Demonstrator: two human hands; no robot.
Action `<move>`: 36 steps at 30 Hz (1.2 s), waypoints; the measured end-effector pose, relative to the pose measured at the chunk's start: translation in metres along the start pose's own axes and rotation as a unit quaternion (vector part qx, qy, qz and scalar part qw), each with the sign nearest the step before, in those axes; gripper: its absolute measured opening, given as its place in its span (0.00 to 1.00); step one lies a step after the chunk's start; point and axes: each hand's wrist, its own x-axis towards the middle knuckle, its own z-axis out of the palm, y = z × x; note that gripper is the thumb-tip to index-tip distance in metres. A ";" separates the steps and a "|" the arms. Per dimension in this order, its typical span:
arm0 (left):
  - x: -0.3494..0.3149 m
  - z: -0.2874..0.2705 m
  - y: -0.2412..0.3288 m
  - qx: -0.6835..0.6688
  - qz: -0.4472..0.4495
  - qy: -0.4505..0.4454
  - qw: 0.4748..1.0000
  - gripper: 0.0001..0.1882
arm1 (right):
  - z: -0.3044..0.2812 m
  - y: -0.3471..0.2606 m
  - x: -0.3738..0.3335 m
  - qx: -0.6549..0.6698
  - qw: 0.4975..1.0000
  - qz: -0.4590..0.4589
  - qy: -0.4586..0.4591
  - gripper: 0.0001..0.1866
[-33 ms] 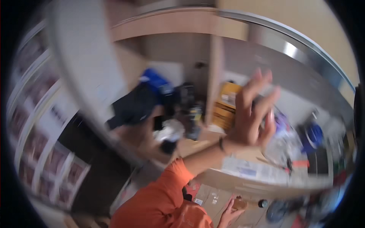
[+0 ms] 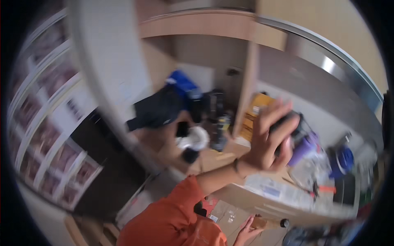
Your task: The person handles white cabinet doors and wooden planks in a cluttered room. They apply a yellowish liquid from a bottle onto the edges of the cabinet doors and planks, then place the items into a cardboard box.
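One upright white panel (image 2: 111,53): seen well to the left of the left fingers (image 2: 284,133).
Wooden bench (image 2: 209,162): spread below and to both sides of the left fingers, and crowded with things.
Orange sleeve (image 2: 160,217): seen below and left of the left fingers; beyond it the left forearm (image 2: 217,178) is bared, and a dark band (image 2: 236,167) is worn at the wrist.
Dark cloth (image 2: 158,108): heaped well to the left of the left fingers, with a blue thing (image 2: 180,82) at its upper edge.
Left hand (image 2: 260,151): raised in front of the bench; its fingers are spread wide and loosely curved, blurred in outline.
Printed sheets (image 2: 269,188): laid on the bench, below the left fingers.
Yellow box (image 2: 259,102): partly covered by the left fingers, just to their left.
Black thing (image 2: 280,124): seen between the left fingers; whether it is touched cannot be told.
Purple cylinder (image 2: 303,148): tilted, just right of the left fingers.
White round thing (image 2: 199,137): placed well left of the left fingers.
Right hand (image 2: 244,234): seen far below the left fingers; its own fingers are narrowed on something brown.
Brown round thing (image 2: 259,223): held at the right fingers; its kind is too blurred to tell.
Black cap-like thing (image 2: 284,223): seen to the right of the right fingers.
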 end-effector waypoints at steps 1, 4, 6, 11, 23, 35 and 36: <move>-0.008 -0.038 0.005 0.038 0.000 -0.013 0.999 0.24 | -0.003 -0.008 0.001 -0.064 0.997 -0.034 -0.028 0.33; -0.025 -0.122 0.015 0.153 -0.013 -0.032 0.988 0.19 | 0.008 -0.014 0.013 -0.039 0.992 -0.073 -0.099 0.36; -0.028 -0.162 0.017 0.214 -0.050 -0.009 0.975 0.16 | 0.025 -0.008 0.010 0.062 0.986 -0.038 -0.150 0.35; -0.051 -0.219 0.011 0.234 -0.102 -0.034 0.966 0.16 | 0.069 0.018 -0.017 0.085 0.988 -0.050 -0.118 0.29; -0.174 -0.201 0.029 -0.223 -0.369 -0.427 0.795 0.09 | 0.089 -0.051 -0.095 0.010 0.988 0.052 -0.143 0.35; -0.199 -0.134 0.046 -0.459 -0.207 -0.591 0.630 0.12 | 0.056 -0.059 -0.120 -0.050 0.989 0.094 0.105 0.39; -0.201 -0.127 0.053 -0.467 -0.201 -0.589 0.628 0.12 | 0.049 -0.058 -0.120 -0.053 0.988 0.090 0.118 0.39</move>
